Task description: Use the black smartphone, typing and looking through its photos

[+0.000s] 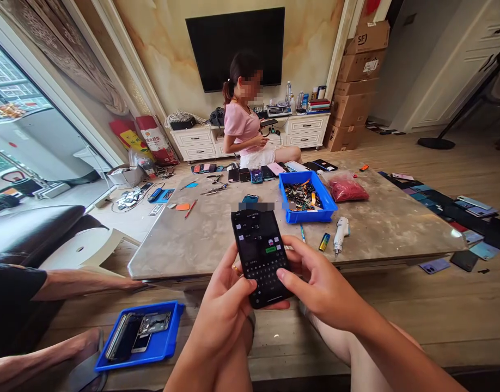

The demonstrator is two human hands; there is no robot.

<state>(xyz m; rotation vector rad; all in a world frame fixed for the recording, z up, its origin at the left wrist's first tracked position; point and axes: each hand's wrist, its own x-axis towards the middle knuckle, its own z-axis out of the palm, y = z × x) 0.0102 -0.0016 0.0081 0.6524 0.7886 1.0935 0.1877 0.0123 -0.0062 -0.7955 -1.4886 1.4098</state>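
Observation:
A black smartphone (260,256) is held up in front of me, its screen lit with an on-screen keyboard. My left hand (223,294) cradles it from below and wears a gold ring. My right hand (317,277) grips its right edge, with the thumb over the lower screen. The phone's back and part of its lower edge are hidden by my fingers. Just beyond it lies the stone-topped table (193,239), which the phone overhangs without touching.
A blue tray of small parts (303,196) and a red bag (348,188) sit on the table among rows of phones. A seated person in a pink top (244,122) is beyond it. Another person's arm (82,286) reaches in at left, above a blue floor tray of phones (139,337).

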